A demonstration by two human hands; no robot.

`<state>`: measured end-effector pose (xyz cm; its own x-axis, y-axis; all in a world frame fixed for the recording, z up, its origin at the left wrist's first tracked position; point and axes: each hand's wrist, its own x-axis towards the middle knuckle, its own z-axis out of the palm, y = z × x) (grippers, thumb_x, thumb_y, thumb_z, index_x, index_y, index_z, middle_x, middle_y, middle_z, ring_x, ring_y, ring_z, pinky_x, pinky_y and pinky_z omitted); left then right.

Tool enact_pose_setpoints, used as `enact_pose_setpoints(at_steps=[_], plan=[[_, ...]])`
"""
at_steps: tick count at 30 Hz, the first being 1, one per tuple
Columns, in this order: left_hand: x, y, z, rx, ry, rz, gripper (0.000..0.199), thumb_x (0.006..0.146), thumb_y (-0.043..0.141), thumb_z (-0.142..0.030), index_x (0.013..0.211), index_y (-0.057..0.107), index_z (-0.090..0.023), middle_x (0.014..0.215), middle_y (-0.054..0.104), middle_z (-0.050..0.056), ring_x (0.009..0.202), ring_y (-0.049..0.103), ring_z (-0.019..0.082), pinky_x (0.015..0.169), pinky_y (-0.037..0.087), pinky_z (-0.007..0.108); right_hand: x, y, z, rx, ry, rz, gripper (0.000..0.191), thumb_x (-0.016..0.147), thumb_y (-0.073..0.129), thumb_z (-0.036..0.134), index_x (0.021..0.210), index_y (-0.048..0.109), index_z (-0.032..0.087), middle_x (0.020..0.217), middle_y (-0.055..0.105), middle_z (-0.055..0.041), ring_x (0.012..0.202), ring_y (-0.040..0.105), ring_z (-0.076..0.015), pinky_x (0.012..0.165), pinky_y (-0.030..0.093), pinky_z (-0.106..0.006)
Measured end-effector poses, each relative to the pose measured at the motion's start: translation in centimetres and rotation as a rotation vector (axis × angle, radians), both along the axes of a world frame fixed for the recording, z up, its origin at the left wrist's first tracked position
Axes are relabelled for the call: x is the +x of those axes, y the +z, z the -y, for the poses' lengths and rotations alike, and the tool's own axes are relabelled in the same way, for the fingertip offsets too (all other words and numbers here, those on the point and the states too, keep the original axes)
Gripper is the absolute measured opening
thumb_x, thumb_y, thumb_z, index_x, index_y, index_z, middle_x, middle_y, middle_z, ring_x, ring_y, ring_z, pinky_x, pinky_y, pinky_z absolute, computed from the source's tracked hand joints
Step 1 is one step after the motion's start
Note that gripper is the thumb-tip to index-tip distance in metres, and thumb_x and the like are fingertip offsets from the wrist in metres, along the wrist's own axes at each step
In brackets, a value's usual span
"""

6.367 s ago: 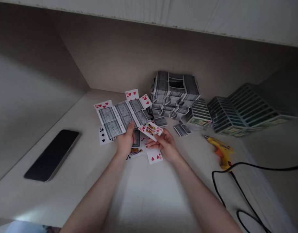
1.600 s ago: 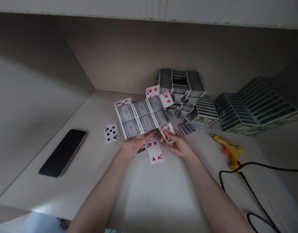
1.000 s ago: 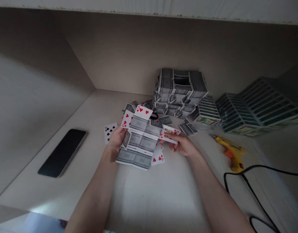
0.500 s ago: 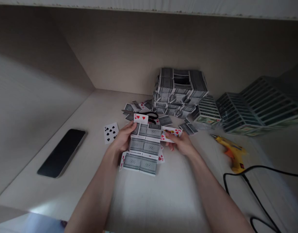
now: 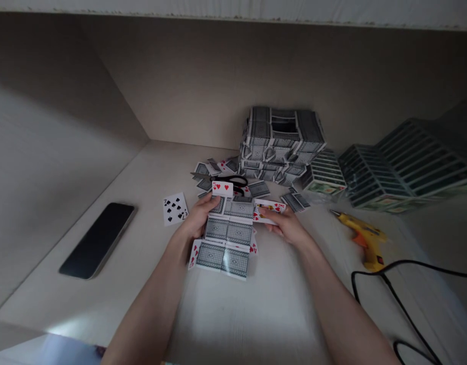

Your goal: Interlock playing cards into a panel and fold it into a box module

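Note:
A panel of joined playing cards [image 5: 227,230], backs up with a grey pattern, lies in rows between my hands. My left hand [image 5: 201,215] is closed on its upper left edge, thumb on top. A five of hearts [image 5: 222,189] sticks out from the panel's top. My right hand [image 5: 284,223] pinches a king of hearts [image 5: 269,210] that lies face up against the panel's upper right side. Other red-suit cards show at the lower left and from under the right edge. A seven of spades [image 5: 175,208] lies face up left of my left hand.
Black-handled scissors [image 5: 229,180] lie among cut card pieces behind the panel. A box built of cards [image 5: 282,137] stands at the back. Card packs [image 5: 373,177] are stacked right. A yellow glue gun [image 5: 364,238] with a black cord lies right, a phone [image 5: 98,241] left.
The card panel has shifted slightly to the right and toward me, with my left hand following. My right hand keeps its pinch on the king of hearts.

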<state>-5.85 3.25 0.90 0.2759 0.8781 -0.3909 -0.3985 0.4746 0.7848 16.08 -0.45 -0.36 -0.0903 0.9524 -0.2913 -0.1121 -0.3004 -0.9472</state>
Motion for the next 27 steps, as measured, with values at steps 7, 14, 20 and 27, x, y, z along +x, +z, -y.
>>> enact_pose_setpoints(at_steps=[7, 14, 20, 27], plan=[[-0.3, -0.1, 0.0, 0.048, -0.053, -0.026, 0.046, 0.064, 0.074, -0.027, 0.105, 0.058, -0.015, 0.084, 0.070, 0.005, 0.063, 0.064, 0.016, 0.055, 0.048, 0.024, 0.0, -0.3, -0.1, -0.012, 0.005, -0.052, 0.029, 0.062, 0.073, 0.042, 0.069, 0.063, 0.015, 0.053, 0.058, 0.0021, 0.038, 0.041, -0.0049, 0.031, 0.021, -0.018], [-0.5, -0.7, -0.3, 0.133, -0.055, -0.145, 0.045, 0.058, 0.077, -0.027, 0.096, 0.057, -0.015, 0.085, 0.070, 0.003, 0.068, 0.064, 0.017, 0.064, 0.048, 0.028, -0.3, -0.9, -0.3, 0.081, 0.042, 0.051, 0.033, 0.072, 0.064, 0.048, 0.078, 0.061, 0.016, 0.051, 0.053, 0.0030, 0.036, 0.036, -0.0049, 0.029, 0.019, -0.018], [-0.3, -0.6, -0.3, 0.152, -0.010, -0.168, 0.045, 0.057, 0.077, -0.028, 0.095, 0.057, -0.016, 0.082, 0.069, 0.003, 0.070, 0.064, 0.019, 0.064, 0.048, 0.029, -0.2, -0.1, -0.4, 0.043, 0.033, -0.080, 0.034, 0.067, 0.070, 0.044, 0.084, 0.060, 0.017, 0.060, 0.057, 0.0028, 0.037, 0.035, -0.0030, 0.028, 0.018, -0.016], [-0.3, -0.6, -0.3, 0.157, -0.046, -0.172, 0.045, 0.059, 0.076, -0.028, 0.098, 0.056, -0.017, 0.081, 0.069, 0.001, 0.062, 0.061, 0.015, 0.064, 0.048, 0.029, -0.3, 0.3, -0.3, 0.015, 0.063, -0.073, 0.035, 0.066, 0.070, 0.046, 0.079, 0.058, 0.016, 0.058, 0.053, 0.0034, 0.036, 0.031, -0.0016, 0.029, 0.013, -0.016]])
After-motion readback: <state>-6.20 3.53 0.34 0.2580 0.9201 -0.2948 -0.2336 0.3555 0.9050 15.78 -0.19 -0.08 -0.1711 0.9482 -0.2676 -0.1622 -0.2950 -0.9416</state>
